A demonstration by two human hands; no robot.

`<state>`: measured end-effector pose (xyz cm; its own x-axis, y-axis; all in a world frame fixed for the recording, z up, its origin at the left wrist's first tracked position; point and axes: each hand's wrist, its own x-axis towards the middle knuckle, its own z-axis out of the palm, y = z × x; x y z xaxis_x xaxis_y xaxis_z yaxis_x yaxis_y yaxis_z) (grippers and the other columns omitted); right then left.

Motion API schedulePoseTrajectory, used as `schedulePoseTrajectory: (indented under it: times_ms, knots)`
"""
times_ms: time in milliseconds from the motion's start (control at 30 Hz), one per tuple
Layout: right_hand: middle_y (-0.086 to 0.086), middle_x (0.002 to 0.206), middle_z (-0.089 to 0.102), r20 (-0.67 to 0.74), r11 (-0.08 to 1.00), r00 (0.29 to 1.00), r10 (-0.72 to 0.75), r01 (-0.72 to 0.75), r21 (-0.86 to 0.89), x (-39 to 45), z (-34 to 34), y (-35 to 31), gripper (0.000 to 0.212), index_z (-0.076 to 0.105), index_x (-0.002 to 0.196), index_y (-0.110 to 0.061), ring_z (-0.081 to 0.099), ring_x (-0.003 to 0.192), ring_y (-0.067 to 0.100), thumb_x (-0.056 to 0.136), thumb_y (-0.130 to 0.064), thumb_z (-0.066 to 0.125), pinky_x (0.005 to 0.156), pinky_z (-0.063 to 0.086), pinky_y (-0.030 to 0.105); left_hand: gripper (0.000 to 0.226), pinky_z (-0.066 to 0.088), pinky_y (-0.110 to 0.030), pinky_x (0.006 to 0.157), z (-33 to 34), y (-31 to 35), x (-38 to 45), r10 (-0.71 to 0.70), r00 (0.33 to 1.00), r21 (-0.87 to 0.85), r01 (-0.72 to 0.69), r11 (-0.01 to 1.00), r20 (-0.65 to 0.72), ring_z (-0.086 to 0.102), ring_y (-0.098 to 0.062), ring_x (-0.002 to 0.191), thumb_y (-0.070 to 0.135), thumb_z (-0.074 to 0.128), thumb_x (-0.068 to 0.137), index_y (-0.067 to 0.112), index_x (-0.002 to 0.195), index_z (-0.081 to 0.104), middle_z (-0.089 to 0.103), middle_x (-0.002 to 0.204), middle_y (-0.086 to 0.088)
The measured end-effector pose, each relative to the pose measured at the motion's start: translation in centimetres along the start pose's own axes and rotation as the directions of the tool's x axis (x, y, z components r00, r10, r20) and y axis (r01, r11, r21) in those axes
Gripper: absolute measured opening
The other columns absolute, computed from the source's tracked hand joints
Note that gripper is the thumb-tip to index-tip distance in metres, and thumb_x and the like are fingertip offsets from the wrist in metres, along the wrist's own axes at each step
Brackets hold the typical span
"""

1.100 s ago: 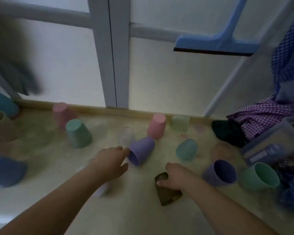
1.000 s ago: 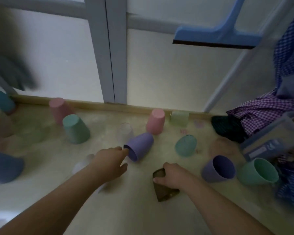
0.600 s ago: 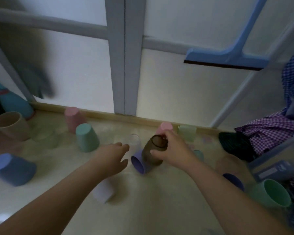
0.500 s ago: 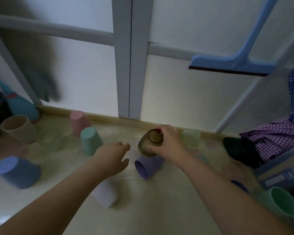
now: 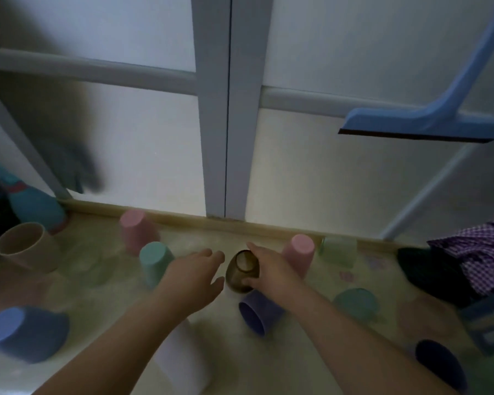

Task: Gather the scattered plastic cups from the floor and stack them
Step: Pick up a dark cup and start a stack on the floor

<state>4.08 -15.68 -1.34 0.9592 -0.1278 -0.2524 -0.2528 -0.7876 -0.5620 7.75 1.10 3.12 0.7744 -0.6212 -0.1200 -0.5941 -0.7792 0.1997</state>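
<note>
My right hand [image 5: 271, 273] grips a dark brown translucent cup [image 5: 241, 271], held upside down above the floor. My left hand [image 5: 194, 276] hovers just left of it, fingers apart and empty. A purple cup [image 5: 257, 316] lies on its side below the brown one. Around them stand upside-down cups: teal [image 5: 154, 262], two pink [image 5: 134, 235] [image 5: 300, 256], pale green [image 5: 338, 250]. A white cup [image 5: 183, 363] lies under my left forearm. A blue cup [image 5: 26, 333] lies at left, a beige one [image 5: 26, 250] upright behind it, a teal one [image 5: 355, 303] and a dark purple one [image 5: 439, 366] at right.
A glass door with grey frame [image 5: 226, 109] closes off the far side behind a wooden sill [image 5: 183, 219]. A blue squeegee [image 5: 425, 124] leans at upper right. Checked cloth [image 5: 485, 258] and a plastic box [image 5: 488, 323] crowd the right; a blue bottle [image 5: 32, 206] stands far left.
My right hand picked the brown cup off the floor and carried it forward and up over the purple cup. My left hand drew back off the purple cup and stays open.
</note>
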Motion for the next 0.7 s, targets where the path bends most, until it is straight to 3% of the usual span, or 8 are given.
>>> schedulePoseTrajectory:
  times_ms: [67, 200, 367, 500, 700]
  knots:
    - [0.003, 0.146, 0.040, -0.026, 0.999, 0.999, 0.034, -0.034, -0.014, -0.7, -1.3, 1.2, 0.077, 0.026, 0.145, -0.022, 0.040, 0.132, 0.022, 0.080, -0.027, 0.068, 0.110, 0.032, 0.033, 0.036, 0.052, -0.036, 0.085, -0.4, 1.2, 0.9, 0.046, 0.999, -0.005, -0.047, 0.999, -0.015, 0.059, -0.021, 0.103, 0.038, 0.046, 0.089, 0.022, 0.120, 0.047, 0.059, 0.117, -0.001]
    - [0.009, 0.132, 0.053, -0.159, 0.985, 0.984, 0.078, -0.101, -0.138, -3.4, -5.1, 6.0, 0.057, 0.048, 0.130, -0.015, 0.049, 0.122, 0.027, 0.077, -0.027, 0.067, 0.100, 0.040, 0.030, 0.037, 0.049, -0.035, 0.086, -0.9, 5.3, 2.8, 0.127, 0.992, -0.031, -0.127, 0.991, -0.021, 0.058, -0.025, 0.106, 0.037, 0.046, 0.088, 0.021, 0.122, 0.047, 0.057, 0.120, -0.001]
    - [0.010, 0.132, 0.045, -0.136, 0.901, 0.935, 0.328, -0.353, -0.252, -7.9, -8.2, 11.5, 0.061, 0.043, 0.132, -0.015, 0.041, 0.125, 0.031, 0.079, -0.032, 0.066, 0.104, 0.039, 0.036, 0.036, 0.043, -0.033, 0.072, 0.9, 10.0, 4.0, 0.254, 0.967, 0.035, -0.255, 0.966, 0.021, 0.058, -0.026, 0.103, 0.038, 0.045, 0.088, 0.021, 0.120, 0.046, 0.057, 0.116, -0.004]
    - [0.011, 0.128, 0.045, -0.042, 0.884, 0.907, 0.419, -0.418, -0.210, -9.8, -7.5, 14.1, 0.067, 0.033, 0.138, -0.023, 0.045, 0.121, 0.032, 0.080, -0.026, 0.067, 0.100, 0.041, 0.035, 0.039, 0.042, -0.033, 0.071, 2.6, 12.4, 4.1, 0.281, 0.951, 0.066, -0.291, 0.955, 0.126, 0.058, -0.030, 0.105, 0.035, 0.045, 0.089, 0.018, 0.124, 0.041, 0.057, 0.120, -0.008]
    - [0.013, 0.131, 0.045, -0.049, 0.909, 0.908, 0.416, -0.417, -0.012, -10.2, -6.3, 15.9, 0.070, 0.026, 0.141, -0.026, 0.048, 0.120, 0.029, 0.083, -0.016, 0.063, 0.097, 0.040, 0.033, 0.037, 0.047, -0.032, 0.082, 4.6, 14.5, 4.2, 0.296, 0.941, 0.068, -0.311, 0.948, 0.166, 0.058, -0.024, 0.105, 0.037, 0.045, 0.090, 0.019, 0.122, 0.046, 0.059, 0.120, -0.004]
